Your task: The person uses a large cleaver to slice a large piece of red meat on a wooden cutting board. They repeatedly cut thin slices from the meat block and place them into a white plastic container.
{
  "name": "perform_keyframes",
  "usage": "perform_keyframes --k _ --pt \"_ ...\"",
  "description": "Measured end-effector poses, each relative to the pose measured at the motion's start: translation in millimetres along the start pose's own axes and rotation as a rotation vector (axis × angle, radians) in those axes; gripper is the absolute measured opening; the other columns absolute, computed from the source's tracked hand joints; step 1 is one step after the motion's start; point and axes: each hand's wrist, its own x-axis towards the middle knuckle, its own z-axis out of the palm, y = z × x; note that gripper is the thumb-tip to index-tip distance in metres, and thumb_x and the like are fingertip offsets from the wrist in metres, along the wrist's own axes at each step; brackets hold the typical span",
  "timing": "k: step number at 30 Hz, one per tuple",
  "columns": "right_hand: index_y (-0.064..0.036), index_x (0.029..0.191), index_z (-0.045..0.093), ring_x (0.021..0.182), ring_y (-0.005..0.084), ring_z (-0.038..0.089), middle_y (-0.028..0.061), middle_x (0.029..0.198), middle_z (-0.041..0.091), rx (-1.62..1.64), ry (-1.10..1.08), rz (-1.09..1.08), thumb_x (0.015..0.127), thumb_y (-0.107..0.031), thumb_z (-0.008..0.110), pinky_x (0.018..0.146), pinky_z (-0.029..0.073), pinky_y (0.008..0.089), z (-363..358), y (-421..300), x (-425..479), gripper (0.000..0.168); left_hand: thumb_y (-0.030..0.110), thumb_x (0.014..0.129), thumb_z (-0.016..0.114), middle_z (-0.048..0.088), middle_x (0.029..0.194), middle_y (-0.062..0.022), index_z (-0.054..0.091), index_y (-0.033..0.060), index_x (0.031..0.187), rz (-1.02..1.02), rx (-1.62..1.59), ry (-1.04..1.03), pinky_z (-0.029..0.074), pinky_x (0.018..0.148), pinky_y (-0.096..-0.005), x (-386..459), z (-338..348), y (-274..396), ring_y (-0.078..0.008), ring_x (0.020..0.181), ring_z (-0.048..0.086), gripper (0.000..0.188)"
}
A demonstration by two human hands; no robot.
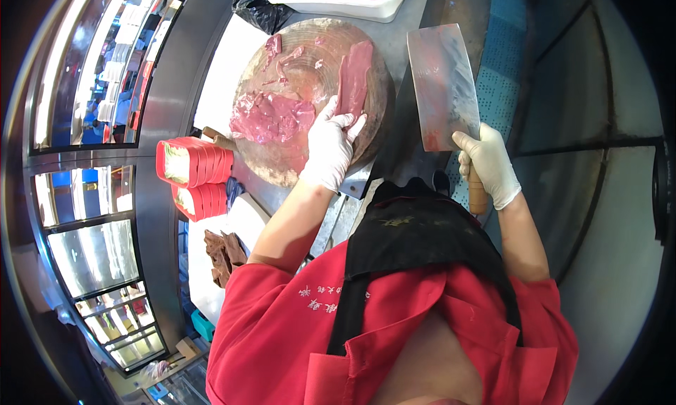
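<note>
My left hand, in a white glove, rests on the round wooden chopping block with its fingers on the near end of a long strip of raw meat. Left of it on the block lies a pile of raw meat pieces. Small meat scraps are scattered towards the block's far side. My right hand, also gloved, grips the wooden handle of a broad cleaver. The blade is raised to the right of the block, apart from the meat, and bears reddish smears.
A white tub of raw meat and a black plastic bag lie beyond the block. Stacked red containers stand at the left, near a wooden handle. A brown cloth-like item lies nearer me.
</note>
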Motion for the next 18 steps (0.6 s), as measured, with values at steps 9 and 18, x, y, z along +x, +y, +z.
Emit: perform_keyframes --k 9,18 --pt "0.003 0.1 0.053 0.051 0.011 0.053 0.0057 0.067 0.055 -0.032 -0.02 0.006 0.097 -0.015 0.066 0.045 0.044 0.0279 6 5 5 0.022 -0.006 0.096 0.052 0.067 0.105 -0.0088 0.06 0.0015 0.136 0.594 1.167 -0.006 0.054 0.094 -0.0306 -22 -46 20 -0.0188 0.099 0.067 0.041" --pt "0.001 0.103 0.055 0.051 0.0106 0.049 0.0037 0.066 0.053 0.049 0.016 0.002 0.097 -0.014 0.065 0.047 0.044 0.0278 4 4 -7 0.019 0.02 0.094 0.06 0.044 0.148 -0.0279 0.039 -0.0078 0.147 1.091 2.05 -0.419 0.031 0.114 -0.0576 18 10 8 -0.0433 0.137 0.041 0.063"
